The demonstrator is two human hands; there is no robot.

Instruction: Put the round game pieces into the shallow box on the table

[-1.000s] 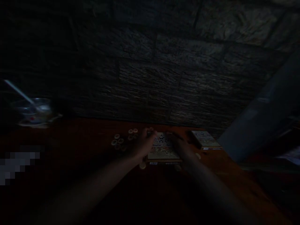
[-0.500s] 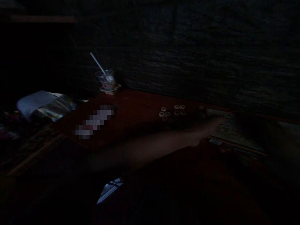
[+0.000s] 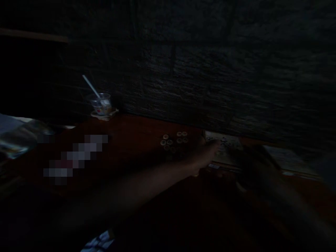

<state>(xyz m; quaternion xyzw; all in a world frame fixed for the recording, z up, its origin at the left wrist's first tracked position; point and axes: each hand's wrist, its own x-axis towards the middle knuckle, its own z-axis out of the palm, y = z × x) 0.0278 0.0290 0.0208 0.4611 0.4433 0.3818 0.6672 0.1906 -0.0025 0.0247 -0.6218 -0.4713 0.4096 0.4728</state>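
Note:
The scene is very dark and the hands are blurred. My left hand (image 3: 206, 155) reaches across the table to the near-left part of a pale panel (image 3: 225, 140) with dark written characters, like a Chinese chess board. Its fingers lie over or against the panel's left end; their grip is not clear. My right hand (image 3: 250, 164) is in deep shadow by the panel's right side, its fingers lost in the dark. Left of the panel, several round Chinese chess pieces (image 3: 169, 142) lie in small clusters.
A clear plastic cup (image 3: 102, 104) with a white straw stands on a crumpled napkin (image 3: 101, 116) at the table's back left. A second pale panel (image 3: 286, 159) lies to the right. A blurred-out item (image 3: 84, 152) lies at left. A dark stone-like wall (image 3: 168, 70) borders the table's back.
My view has swung right and up, so the cup, pieces and panels sit further left and lower. My right forearm now shows more clearly. Both hands remain near the left panel.

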